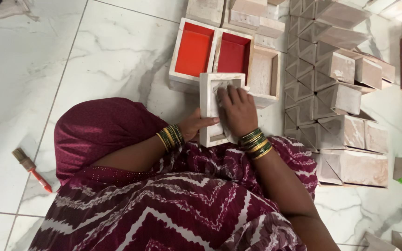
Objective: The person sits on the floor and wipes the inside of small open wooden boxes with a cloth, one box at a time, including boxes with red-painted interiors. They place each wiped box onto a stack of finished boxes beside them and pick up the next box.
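I hold a pale wooden tray-like box (206,100) upright over my lap. My left hand (195,124) grips its left side wall. My right hand (236,110) lies flat inside it, fingers pressing a small pale piece, perhaps paper or cloth, against the inner face. Both wrists carry green and gold bangles. My maroon patterned clothing fills the lower view.
Just beyond the held box lie two boxes with red-painted insides (194,49) (232,55) and an unpainted one (264,74). A stack of several plain wooden boxes (338,100) stands at the right. A paintbrush with a red handle (32,168) lies on the marble floor at left.
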Demonstrator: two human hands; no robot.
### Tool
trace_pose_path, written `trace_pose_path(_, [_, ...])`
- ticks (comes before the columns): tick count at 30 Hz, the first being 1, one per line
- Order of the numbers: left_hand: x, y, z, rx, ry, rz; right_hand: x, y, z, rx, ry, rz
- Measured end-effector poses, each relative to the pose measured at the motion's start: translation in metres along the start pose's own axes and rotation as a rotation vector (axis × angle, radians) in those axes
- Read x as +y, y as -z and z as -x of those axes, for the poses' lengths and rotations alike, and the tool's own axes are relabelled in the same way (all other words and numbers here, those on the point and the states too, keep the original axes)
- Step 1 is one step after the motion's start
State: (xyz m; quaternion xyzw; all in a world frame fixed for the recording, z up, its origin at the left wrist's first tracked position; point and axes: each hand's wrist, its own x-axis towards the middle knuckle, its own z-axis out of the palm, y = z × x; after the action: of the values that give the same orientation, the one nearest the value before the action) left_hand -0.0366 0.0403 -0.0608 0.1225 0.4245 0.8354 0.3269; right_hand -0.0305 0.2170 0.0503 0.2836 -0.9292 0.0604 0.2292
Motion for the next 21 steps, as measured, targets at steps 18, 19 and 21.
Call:
trace_pose_path(18, [-0.011,0.027,-0.009,0.082,0.002,-0.137,-0.004,-0.036,-0.004,-0.064,0.064,-0.547])
trace_pose_path(19, [-0.012,0.029,-0.008,0.077,-0.021,-0.136,-0.007,-0.038,-0.005,-0.098,0.069,-0.360])
trace_pose_path(21, [-0.015,0.031,-0.010,0.120,0.026,-0.164,-0.012,-0.038,-0.003,-0.169,0.070,0.016])
